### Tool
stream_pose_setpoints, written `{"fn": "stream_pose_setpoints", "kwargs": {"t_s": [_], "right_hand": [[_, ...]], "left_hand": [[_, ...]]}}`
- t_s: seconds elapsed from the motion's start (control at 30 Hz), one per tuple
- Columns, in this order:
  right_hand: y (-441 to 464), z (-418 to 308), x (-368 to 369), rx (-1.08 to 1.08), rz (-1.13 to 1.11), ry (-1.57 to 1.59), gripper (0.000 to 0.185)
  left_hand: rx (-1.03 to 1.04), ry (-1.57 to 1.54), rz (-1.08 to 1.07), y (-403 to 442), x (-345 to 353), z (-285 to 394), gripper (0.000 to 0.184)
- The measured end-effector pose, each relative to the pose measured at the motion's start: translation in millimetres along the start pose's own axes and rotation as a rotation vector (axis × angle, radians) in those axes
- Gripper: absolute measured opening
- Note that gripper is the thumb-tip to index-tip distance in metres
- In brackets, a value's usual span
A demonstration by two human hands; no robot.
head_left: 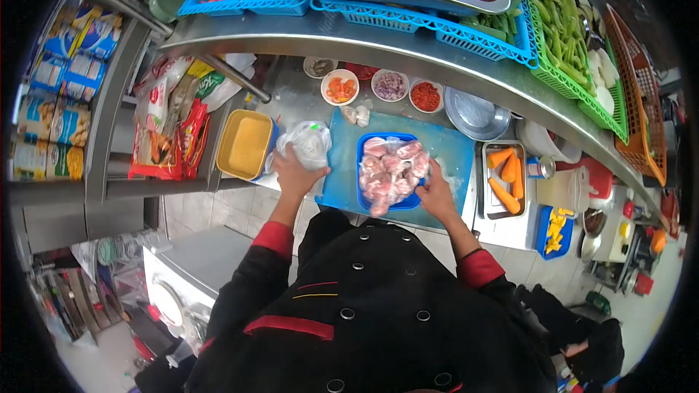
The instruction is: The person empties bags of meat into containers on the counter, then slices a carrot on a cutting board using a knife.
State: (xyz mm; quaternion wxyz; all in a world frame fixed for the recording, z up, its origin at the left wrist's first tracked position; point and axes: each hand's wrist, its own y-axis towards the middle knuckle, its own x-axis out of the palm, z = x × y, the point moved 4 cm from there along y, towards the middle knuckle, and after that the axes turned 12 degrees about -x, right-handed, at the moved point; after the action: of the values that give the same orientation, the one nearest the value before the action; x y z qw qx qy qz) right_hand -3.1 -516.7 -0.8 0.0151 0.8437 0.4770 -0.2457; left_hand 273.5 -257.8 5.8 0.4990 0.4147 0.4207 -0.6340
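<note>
A blue plastic tub point(358, 178) full of pink raw meat pieces point(393, 167) sits on a blue cutting board point(455, 149). My right hand point(437, 195) grips the tub's right side, with its fingers partly hidden by the rim. To the left, my left hand point(295, 175) is on a clear, crumpled plastic bag point(309, 142), thumb and fingers around its near side. What is inside the bag cannot be made out. A yellow-lined rectangular container point(247, 144) stands just left of the bag. Garlic bulbs point(356, 114) lie at the board's far edge.
Small bowls of chopped tomato point(341, 88), diced onion point(390, 86) and red pieces point(426, 95) line the back. A metal tray of carrots point(504, 180) stands right. Overhead, a steel shelf point(291, 36) carries vegetable baskets and overhangs the counter. Wrapped packets point(171, 127) sit left.
</note>
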Motion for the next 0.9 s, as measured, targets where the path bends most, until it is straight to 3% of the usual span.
{"fn": "stream_pose_setpoints", "kwargs": {"t_s": [0.03, 0.1, 0.17, 0.3, 0.4, 0.47, 0.6, 0.67, 0.7, 0.8, 0.83, 0.87, 0.9], "right_hand": [[-5.3, -1.7, -9.5, 0.114, -0.050, 0.041, 0.081], [-10.7, 10.9, -19.5, 0.096, -0.073, 0.060, 0.083], [-10.6, 15.9, -28.5, -0.127, -0.022, -0.121, 0.080], [-13.8, -35.4, -45.2, -0.187, 0.098, -0.036, 0.074], [-20.5, -58.7, -42.6, -0.267, 0.167, 0.078, 0.063], [-25.5, -70.1, -33.3, -0.326, 0.118, 0.210, 0.052], [-35.6, -90.5, -12.2, -0.314, 0.007, 0.310, 0.037], [-31.1, -98.2, 7.4, -0.283, -0.063, 0.440, 0.038], [-27.9, -100.1, 19.1, -0.251, -0.132, 0.572, 0.039], [-8.1, -120.1, 53.9, -0.133, -0.221, 0.870, 0.054], [-1.9, -132.3, 69.6, -0.036, -0.241, 1.044, 0.061], [6.5, -141.0, 85.6, -0.037, -0.243, 1.036, 0.061], [14.7, -150.3, 108.4, -0.029, -0.362, 1.316, 0.065]], "left_hand": [[-0.015, -0.006, 0.009, 3.3, -0.6, -0.7, 0.123], [0.048, -0.029, -0.054, 15.8, -0.4, -7.1, 0.117], [0.104, -0.060, 0.002, 32.8, 0.1, -27.7, 0.107], [0.174, -0.145, 0.006, 46.4, -6.0, -40.2, 0.089], [0.161, -0.115, -0.058, 44.9, -12.7, -39.5, 0.078], [0.238, -0.156, -0.047, 42.6, -19.1, -40.3, 0.066], [0.351, -0.213, -0.012, 30.4, -54.2, -37.2, 0.059], [0.068, -0.368, -0.270, 18.4, -92.0, -31.2, 0.051], [0.067, -0.372, -0.272, 15.8, -102.3, -31.7, 0.051], [-0.071, -1.247, -0.741, -1.2, -133.2, -19.6, 0.047], [-0.070, -1.252, -0.742, -5.4, -142.3, -15.0, 0.047], [-0.105, -1.354, -0.913, -10.5, -145.7, -10.9, 0.050], [-0.141, -1.455, -1.087, -14.4, -144.3, -8.4, 0.054]]}}
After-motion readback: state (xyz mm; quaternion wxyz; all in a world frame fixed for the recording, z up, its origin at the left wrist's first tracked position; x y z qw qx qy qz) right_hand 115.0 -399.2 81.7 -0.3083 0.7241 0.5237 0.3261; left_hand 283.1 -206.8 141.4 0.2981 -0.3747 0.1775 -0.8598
